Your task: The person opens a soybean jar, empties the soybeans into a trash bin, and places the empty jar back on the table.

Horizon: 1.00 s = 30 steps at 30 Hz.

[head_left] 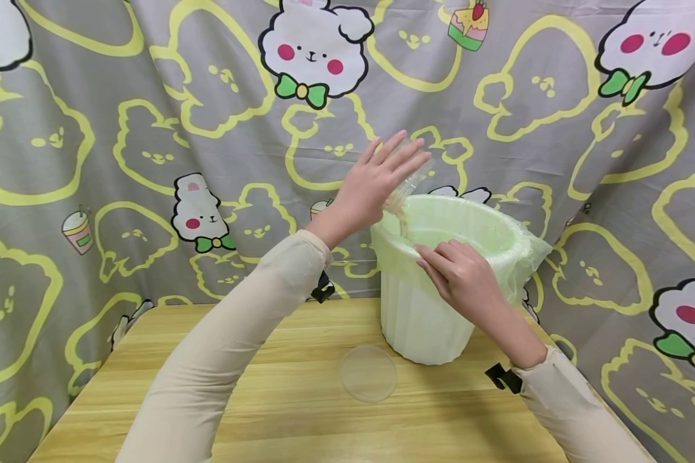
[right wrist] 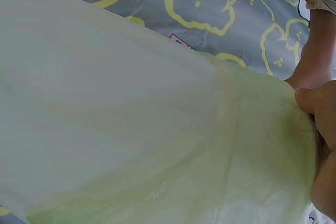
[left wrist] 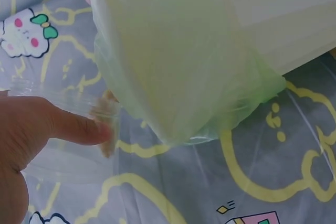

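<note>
My left hand (head_left: pixel 376 180) grips a clear plastic tub (left wrist: pixel 65 163), tipped on its side at the left of the trash can (head_left: pixel 423 321). Light tan bits (left wrist: pixel 107 129) gather at the mouth of the tub, and in the head view they spill down over the can's rim. The white can stands upright, lined with a pale green trash bag (head_left: pixel 533 254) folded over its edge. On the near side of the rim, my right hand (head_left: pixel 466 276) pinches the bag-covered edge between thumb and fingers. The fingertips inside the can are partly hidden.
A clear round lid (head_left: pixel 369 374) lies flat on the wooden table (head_left: pixel 289 405), left of the can's base. Behind the table hangs a grey patterned curtain (head_left: pixel 237 161), close to the can. The bag's loose end sticks out at the right.
</note>
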Each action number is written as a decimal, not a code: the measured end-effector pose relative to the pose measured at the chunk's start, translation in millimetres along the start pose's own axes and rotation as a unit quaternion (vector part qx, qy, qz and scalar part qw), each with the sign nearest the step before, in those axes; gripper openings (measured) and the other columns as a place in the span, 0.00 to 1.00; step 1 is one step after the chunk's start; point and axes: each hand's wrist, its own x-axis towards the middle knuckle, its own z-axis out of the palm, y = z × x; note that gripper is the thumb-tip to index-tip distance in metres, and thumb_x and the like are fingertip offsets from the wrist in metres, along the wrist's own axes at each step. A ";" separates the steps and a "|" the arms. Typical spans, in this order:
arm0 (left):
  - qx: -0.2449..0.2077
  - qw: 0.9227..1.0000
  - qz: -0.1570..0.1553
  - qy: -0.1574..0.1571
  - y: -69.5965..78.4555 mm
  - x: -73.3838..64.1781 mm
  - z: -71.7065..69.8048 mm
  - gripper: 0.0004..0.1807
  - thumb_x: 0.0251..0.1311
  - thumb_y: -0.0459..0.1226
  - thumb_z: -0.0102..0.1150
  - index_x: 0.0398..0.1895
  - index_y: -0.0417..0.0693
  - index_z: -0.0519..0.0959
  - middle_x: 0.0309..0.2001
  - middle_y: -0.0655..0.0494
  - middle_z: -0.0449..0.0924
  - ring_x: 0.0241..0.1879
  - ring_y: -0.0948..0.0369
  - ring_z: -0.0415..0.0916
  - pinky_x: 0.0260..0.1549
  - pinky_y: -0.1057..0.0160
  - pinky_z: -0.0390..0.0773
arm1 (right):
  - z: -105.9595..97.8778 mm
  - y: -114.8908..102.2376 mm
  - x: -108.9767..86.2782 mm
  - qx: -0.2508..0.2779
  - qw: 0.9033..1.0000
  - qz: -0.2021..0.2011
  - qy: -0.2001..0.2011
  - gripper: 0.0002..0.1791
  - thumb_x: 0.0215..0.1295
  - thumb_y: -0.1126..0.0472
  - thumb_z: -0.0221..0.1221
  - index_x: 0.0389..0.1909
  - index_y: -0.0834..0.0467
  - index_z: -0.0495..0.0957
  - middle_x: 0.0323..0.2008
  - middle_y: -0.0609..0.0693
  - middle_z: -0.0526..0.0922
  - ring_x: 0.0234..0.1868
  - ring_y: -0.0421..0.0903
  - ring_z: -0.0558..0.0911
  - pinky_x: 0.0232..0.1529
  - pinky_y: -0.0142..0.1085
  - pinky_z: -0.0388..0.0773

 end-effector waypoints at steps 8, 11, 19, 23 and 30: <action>0.008 0.999 0.022 0.031 3.4 -0.5 -0.3 0.47 0.60 0.19 0.46 0.82 0.60 0.53 0.83 0.59 0.49 0.83 0.54 0.41 0.81 0.50 0.42 | 0.8 0.6 -0.3 0.003 1.000 0.000 0.000 0.21 0.80 0.53 0.51 0.45 0.64 0.87 0.24 0.53 0.79 0.24 0.50 0.73 0.27 0.42 0.71; 0.013 0.999 0.027 0.036 4.5 -0.9 -0.5 0.47 0.60 0.19 0.45 0.82 0.59 0.54 0.83 0.58 0.49 0.83 0.54 0.41 0.81 0.49 0.43 | 1.5 0.8 -0.9 0.002 1.000 -0.001 0.001 0.21 0.80 0.53 0.52 0.45 0.64 0.87 0.24 0.53 0.79 0.24 0.50 0.73 0.27 0.42 0.71; 0.012 0.998 0.033 0.043 5.5 -2.5 1.2 0.45 0.62 0.20 0.44 0.82 0.58 0.55 0.82 0.57 0.50 0.83 0.54 0.42 0.81 0.50 0.42 | 1.0 0.0 -1.2 -0.001 1.000 -0.001 -0.002 0.22 0.80 0.52 0.50 0.45 0.64 0.87 0.24 0.53 0.78 0.23 0.49 0.73 0.27 0.41 0.71; 0.008 0.998 0.034 0.044 6.1 -3.4 1.3 0.45 0.62 0.19 0.45 0.82 0.58 0.55 0.82 0.57 0.51 0.83 0.54 0.42 0.81 0.50 0.41 | 0.7 -0.1 -1.4 -0.004 1.000 0.000 -0.004 0.23 0.81 0.51 0.49 0.45 0.63 0.87 0.24 0.53 0.79 0.24 0.50 0.73 0.27 0.42 0.72; 0.007 0.998 0.035 0.049 6.2 -3.5 2.0 0.45 0.62 0.20 0.44 0.81 0.58 0.55 0.82 0.57 0.51 0.83 0.54 0.43 0.81 0.50 0.42 | 0.2 -0.5 0.0 -0.004 1.000 0.000 -0.002 0.22 0.80 0.52 0.50 0.45 0.63 0.87 0.24 0.53 0.79 0.23 0.49 0.73 0.26 0.41 0.71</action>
